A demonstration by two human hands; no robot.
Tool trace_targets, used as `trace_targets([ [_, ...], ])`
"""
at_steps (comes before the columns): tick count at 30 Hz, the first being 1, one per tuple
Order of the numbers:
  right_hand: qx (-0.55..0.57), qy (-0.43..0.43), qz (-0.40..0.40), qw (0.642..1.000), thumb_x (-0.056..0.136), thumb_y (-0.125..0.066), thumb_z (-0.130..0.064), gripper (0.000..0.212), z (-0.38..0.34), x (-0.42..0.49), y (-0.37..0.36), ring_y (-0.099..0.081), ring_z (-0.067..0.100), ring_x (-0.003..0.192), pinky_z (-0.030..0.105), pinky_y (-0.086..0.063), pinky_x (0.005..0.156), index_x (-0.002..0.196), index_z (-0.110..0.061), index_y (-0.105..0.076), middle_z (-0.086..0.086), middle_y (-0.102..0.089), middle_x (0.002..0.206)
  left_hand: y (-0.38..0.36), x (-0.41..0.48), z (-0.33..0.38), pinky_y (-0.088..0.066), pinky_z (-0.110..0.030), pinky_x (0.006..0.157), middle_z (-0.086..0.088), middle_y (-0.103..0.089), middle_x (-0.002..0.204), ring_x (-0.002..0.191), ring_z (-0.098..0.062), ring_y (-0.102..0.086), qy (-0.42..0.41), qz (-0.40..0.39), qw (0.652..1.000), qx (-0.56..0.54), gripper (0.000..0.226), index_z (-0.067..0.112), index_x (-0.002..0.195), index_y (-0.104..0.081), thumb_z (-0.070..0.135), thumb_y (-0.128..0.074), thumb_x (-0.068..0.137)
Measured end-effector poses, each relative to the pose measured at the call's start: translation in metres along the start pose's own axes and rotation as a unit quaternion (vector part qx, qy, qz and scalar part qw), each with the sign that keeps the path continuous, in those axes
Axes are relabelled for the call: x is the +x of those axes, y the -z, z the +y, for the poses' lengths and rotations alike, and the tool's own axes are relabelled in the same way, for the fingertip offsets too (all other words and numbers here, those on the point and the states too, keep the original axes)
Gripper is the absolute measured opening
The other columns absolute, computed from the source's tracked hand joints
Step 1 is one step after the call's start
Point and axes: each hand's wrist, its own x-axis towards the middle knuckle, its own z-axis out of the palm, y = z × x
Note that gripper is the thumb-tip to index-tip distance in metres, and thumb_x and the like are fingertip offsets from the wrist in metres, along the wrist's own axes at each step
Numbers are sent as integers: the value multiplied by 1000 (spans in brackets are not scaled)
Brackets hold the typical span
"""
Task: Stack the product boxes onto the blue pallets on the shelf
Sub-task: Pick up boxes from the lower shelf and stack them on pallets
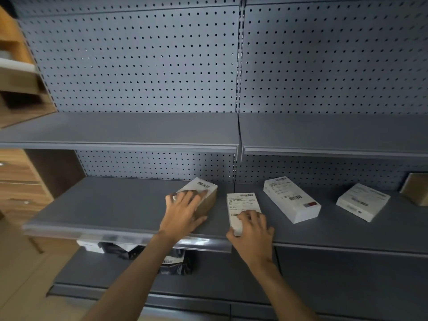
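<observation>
Several product boxes lie on the grey middle shelf (104, 205). My left hand (183, 212) grips a brown box with a white barcode label (203, 186), fingers spread over its top and thumb on its near side. My right hand (252, 230) clasps the near end of a slim white labelled box (243, 203). A larger white box (291, 199) lies to the right at an angle, and another white box (362, 201) lies farther right. No blue pallet is in view.
A brown cardboard box (414, 188) sits at the far right of the shelf. An upper grey shelf (120, 130) hangs above. Dark bags and a small white box (90, 245) lie on the lower shelf (111, 272). Wooden cabinets (16, 172) stand at the left.
</observation>
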Motion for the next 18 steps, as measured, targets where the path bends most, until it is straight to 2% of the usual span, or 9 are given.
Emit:
trace_targets([
  [3, -10, 11, -2, 1000, 76, -54, -52, 39, 4, -1, 1, -54, 25, 106, 45, -51, 73, 102, -25, -64, -2, -58, 112, -1, -3, 1, -35, -47, 96, 8, -56, 131, 117, -19, -53, 24, -1, 998, -63, 62, 33, 137, -55, 62, -67, 83],
  [5, -3, 10, -4, 1000, 76, -55, -52, 38, 5, -1, 2, -53, 24, 106, 45, -51, 74, 102, -25, -63, -3, -57, 113, -3, -1, -5, -34, -47, 97, 9, -56, 129, 116, -18, -51, 61, 9, 993, -104, 55, 36, 131, -58, 59, -68, 83],
  [8, 5, 13, 1, 1000, 76, -61, -50, 35, 7, -3, 1, -54, 24, 106, 45, -52, 72, 101, -26, -62, -3, -56, 111, -5, 4, -16, -44, -49, 96, 9, -54, 130, 117, -18, -48, 83, -10, 981, -177, 55, 35, 131, -61, 54, -74, 80],
  [11, 17, 11, -2, 1000, 78, -68, -53, 36, 7, -2, -1, -52, 23, 109, 46, -53, 72, 101, -27, -61, -4, -55, 112, -6, 5, -19, -48, -51, 98, 9, -54, 132, 121, -18, -47, 92, -21, 971, -220, 58, 32, 132, -63, 46, -80, 78],
  [14, 29, 4, -5, 1000, 78, -74, -53, 36, 8, -1, -1, -53, 23, 109, 46, -54, 72, 99, -27, -62, -5, -56, 110, -4, 2, -11, -49, -52, 93, 9, -56, 128, 116, -18, -51, 104, 13, 969, -223, 55, 30, 125, -66, 36, -85, 75],
  [18, 69, 6, 46, 997, 78, -73, -44, 27, 17, -1, 7, -56, 22, 102, 44, -49, 73, 95, -25, -63, -7, -59, 105, 16, -11, 5, -45, -44, 88, 7, -58, 128, 110, -19, -56, 97, 90, 968, -213, 45, 26, 115, -70, 33, -88, 75],
])
